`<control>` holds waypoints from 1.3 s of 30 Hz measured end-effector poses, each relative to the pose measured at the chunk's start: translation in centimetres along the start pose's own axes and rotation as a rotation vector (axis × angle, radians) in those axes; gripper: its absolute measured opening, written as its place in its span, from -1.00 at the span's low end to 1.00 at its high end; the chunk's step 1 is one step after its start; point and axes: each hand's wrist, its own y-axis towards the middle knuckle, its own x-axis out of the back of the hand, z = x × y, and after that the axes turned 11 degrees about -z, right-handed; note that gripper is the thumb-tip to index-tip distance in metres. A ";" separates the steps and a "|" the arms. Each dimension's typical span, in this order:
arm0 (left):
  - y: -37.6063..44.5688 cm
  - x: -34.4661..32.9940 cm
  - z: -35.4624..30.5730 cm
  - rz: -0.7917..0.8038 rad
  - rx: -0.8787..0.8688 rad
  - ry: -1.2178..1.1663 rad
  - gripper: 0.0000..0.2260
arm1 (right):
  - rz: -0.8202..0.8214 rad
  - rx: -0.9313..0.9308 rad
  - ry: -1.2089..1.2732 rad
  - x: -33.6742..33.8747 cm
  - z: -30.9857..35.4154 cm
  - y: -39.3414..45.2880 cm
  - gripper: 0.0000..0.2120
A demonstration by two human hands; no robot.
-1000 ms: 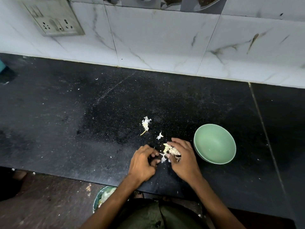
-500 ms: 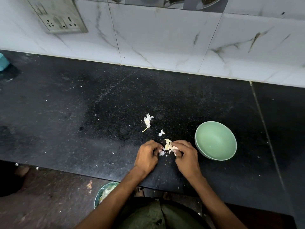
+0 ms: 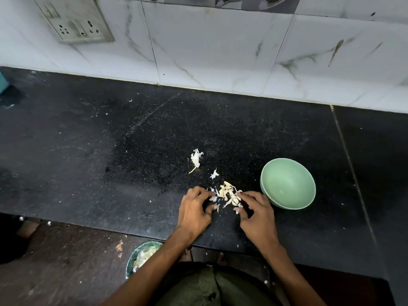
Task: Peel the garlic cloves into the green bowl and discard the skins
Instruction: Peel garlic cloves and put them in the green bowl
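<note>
Since the skins (image 3: 228, 195) are lying loose on the desk (image 3: 110, 162), I'm guessing both hands are raking them into one heap for binning. The left hand (image 3: 194, 208) and right hand (image 3: 257, 214) are flanking the pile, fingers curled over scraps; whether either is actually pinching anything, I can't tell. The bowl (image 3: 309, 195) is sitting just right of the right hand, looking empty. Two stray bits (image 3: 196, 159) are lying farther back. A bin (image 3: 130, 261) is waiting on the floor below.
</note>
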 end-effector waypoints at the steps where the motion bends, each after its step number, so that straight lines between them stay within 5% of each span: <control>1: 0.2 -0.2 -0.2 0.006 -0.011 0.024 -0.73 | 0.038 -0.013 -0.046 -0.1 0.0 -0.3 -0.48; 6: 1.7 -0.6 -0.6 -0.007 -0.010 0.031 -0.93 | 0.108 -0.047 -0.117 -0.9 0.2 -0.8 -0.50; 15: 3.2 -0.4 0.2 0.005 0.018 -0.045 -0.85 | 0.038 -0.151 -0.050 -1.3 1.0 0.9 -0.63; 22: 3.0 -0.1 0.5 -0.030 0.037 -0.065 -0.80 | -0.046 0.000 -0.051 -1.6 1.4 -0.2 -0.60; 31: 2.6 0.0 0.2 0.002 -0.010 -0.016 -0.83 | 0.172 0.018 -0.195 -2.6 2.3 -0.1 -0.67; 39: 3.2 -0.6 0.6 0.003 -0.018 -0.017 -0.96 | 0.127 -0.038 -0.149 -2.6 2.1 0.4 -0.71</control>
